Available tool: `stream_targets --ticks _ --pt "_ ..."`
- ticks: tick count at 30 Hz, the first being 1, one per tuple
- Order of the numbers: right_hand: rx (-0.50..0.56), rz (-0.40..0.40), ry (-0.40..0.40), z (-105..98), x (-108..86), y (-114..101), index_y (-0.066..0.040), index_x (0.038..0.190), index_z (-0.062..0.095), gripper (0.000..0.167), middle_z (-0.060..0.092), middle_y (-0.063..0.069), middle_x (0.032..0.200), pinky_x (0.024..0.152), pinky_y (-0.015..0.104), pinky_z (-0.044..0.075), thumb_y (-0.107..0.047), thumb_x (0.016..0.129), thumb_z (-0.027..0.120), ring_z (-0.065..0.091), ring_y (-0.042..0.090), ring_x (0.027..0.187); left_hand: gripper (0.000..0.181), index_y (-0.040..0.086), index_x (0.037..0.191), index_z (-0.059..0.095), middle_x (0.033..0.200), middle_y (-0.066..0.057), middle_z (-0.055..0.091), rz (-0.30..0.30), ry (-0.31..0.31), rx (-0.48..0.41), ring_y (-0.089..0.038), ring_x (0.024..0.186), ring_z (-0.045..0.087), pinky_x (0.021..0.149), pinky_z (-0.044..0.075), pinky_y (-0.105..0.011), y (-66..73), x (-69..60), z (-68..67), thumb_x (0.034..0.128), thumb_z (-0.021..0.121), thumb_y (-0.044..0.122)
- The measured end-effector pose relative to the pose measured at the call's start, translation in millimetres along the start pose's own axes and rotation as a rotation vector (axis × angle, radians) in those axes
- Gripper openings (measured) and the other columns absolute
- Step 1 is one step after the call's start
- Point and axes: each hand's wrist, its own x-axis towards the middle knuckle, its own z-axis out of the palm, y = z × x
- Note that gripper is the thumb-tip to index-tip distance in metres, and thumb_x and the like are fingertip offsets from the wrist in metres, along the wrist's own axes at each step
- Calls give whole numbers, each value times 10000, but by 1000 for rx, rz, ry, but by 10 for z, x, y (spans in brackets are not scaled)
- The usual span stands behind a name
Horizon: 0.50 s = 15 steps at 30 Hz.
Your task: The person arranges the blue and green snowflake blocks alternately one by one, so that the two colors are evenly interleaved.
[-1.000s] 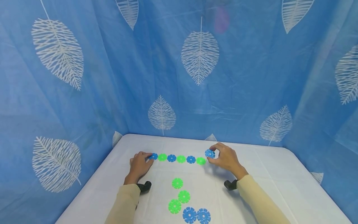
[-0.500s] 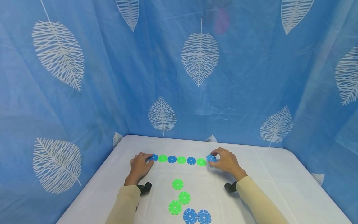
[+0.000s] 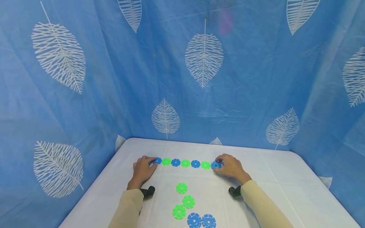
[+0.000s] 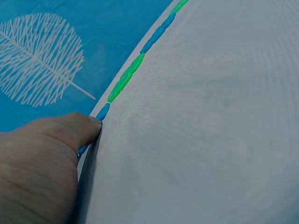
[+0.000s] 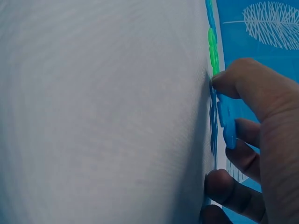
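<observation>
From the head view, seven toothed discs lie in a row across my white-covered desk (image 3: 271, 177), alternating blue and green, each just beside the next. My left hand (image 3: 143, 169) pinches the left-end blue disc (image 3: 157, 161) between thumb and forefinger. My right hand (image 3: 231, 165) grips the right-end blue disc (image 3: 215, 165) by its rim, right beside the last green disc (image 3: 205, 165). Nearer to me, between my forearms, are three loose green discs (image 3: 181, 188), two of them close together, and two loose blue discs (image 3: 194, 220) side by side. A blue curtain (image 3: 242, 95) with white leaf shapes surrounds the desk.

In the left wrist view, my thumb lies across the left-end disc, with blue showing on either side of it; the row runs on from there, green, blue, green.

In the right wrist view, my thumb tip sits where green meets blue, and my other fingers are on the far side of the blue disc. I see it nearly edge-on and cannot tell whether it lies quite flat.
</observation>
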Motion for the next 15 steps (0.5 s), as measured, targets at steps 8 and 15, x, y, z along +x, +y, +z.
stream_targets --ticks 8,15 --pt "34 1 -22 25 -17 39 -214 1070 747 368 688 -29 983 790 457 523 -425 776 814 632 173 933 385 171 1254 714 1197 -106 649 3 5 4 -304 1128 573 903 344 -495 -4 2 6 909 706 343" --pt "130 37 -41 64 -28 77 -193 1130 745 413 687 -11 1043 844 494 521 -431 799 810 644 205 1001 392 181 1264 709 1213 -104 648 -1 0 12 -300 1140 570 907 348 -498 -18 8 16 917 695 360"
